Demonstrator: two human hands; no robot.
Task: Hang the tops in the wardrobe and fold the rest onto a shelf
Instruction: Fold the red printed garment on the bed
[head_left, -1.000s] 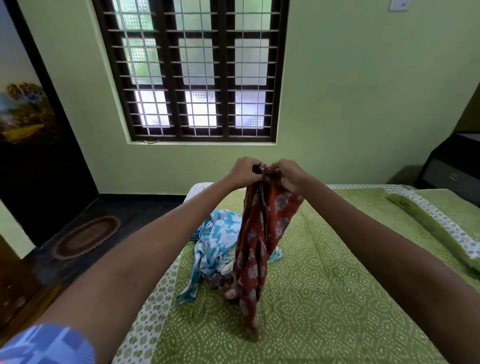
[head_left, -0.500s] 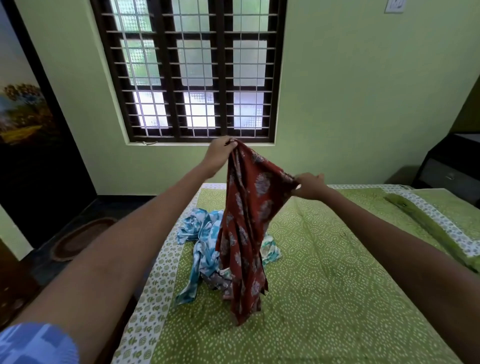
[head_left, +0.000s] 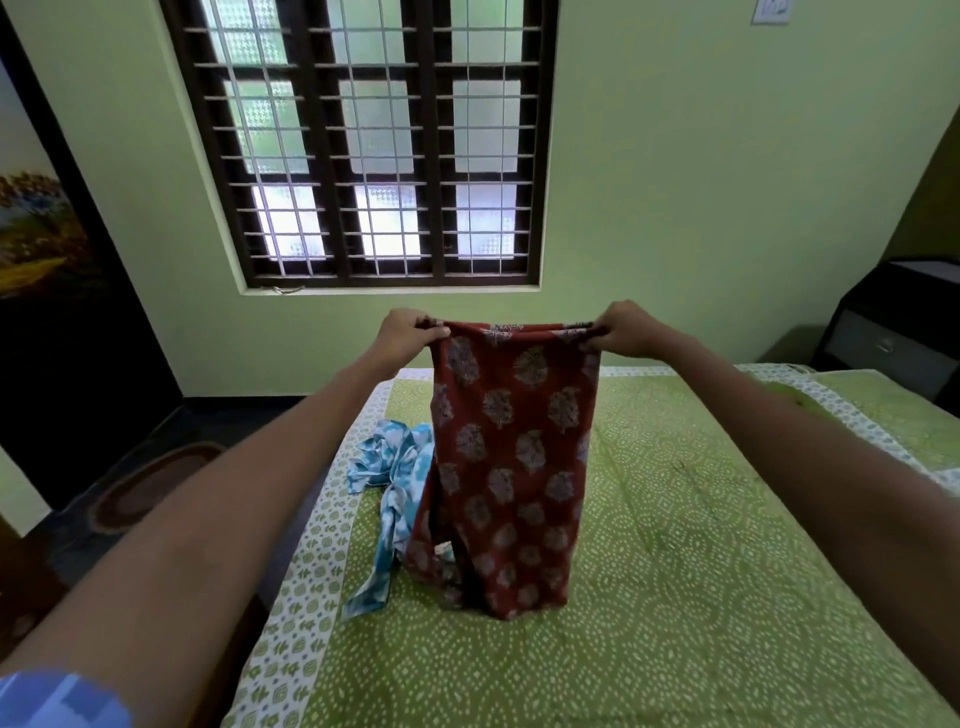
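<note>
A blue-and-white garment is lying crumpled on the bed. The left hand and right hand are pinching the red printed garment by its top corners, spread apart, its hem touching the bedcover.

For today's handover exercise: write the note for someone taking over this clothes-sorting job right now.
Left hand and right hand each grip a top corner of the red printed garment, held spread above the bed; its lower end touches the bedcover.
The blue-and-white garment lies crumpled on the bed, left of it.
Nothing visibly hung or folded yet; both garments remain. No wardrobe in view.
</note>
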